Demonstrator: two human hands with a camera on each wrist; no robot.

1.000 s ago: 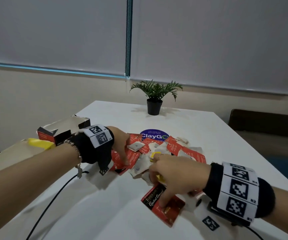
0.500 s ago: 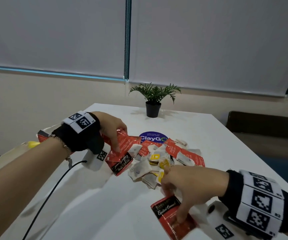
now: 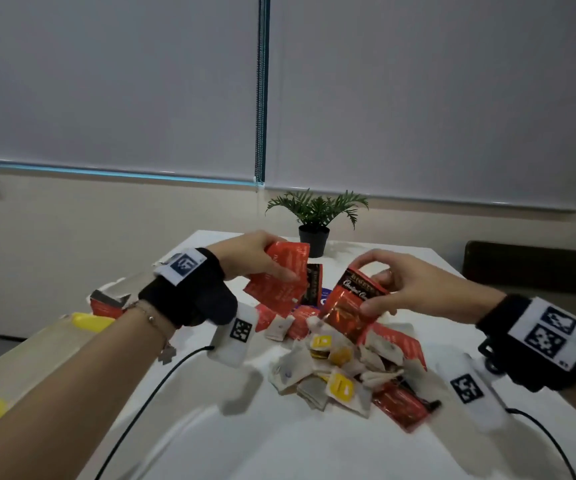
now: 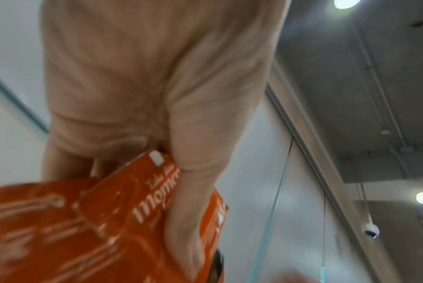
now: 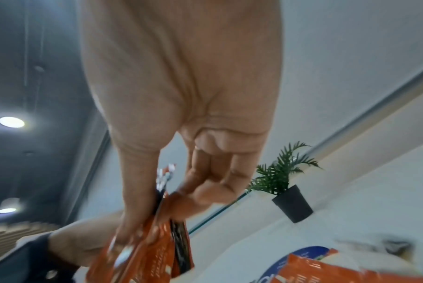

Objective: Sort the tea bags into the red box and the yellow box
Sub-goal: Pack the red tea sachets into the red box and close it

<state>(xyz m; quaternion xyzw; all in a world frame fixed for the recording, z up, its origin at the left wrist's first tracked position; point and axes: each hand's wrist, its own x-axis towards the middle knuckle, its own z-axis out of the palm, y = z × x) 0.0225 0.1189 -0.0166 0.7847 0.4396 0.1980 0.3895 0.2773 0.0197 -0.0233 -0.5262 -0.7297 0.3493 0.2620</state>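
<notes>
Red tea packets (image 3: 281, 284) sit pinched in my left hand (image 3: 245, 254) fingers, another red packet (image 3: 352, 308) clamped by my right hand (image 3: 407, 289), above the tabletop (image 3: 279, 445) pile.

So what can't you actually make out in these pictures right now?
- Red box, head view: the left hand's wristband hides most of it.
- Yellow box, head view: the left forearm covers most of it.
- Packet count in the right hand: right wrist view blurred, packets overlap.

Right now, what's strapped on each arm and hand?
Left hand and right hand are bare, no sleeves. Each wrist wears a black band with white square-code tags and a white tagged camera block trailing a black cable. The left wrist also has a thin bracelet.
</notes>
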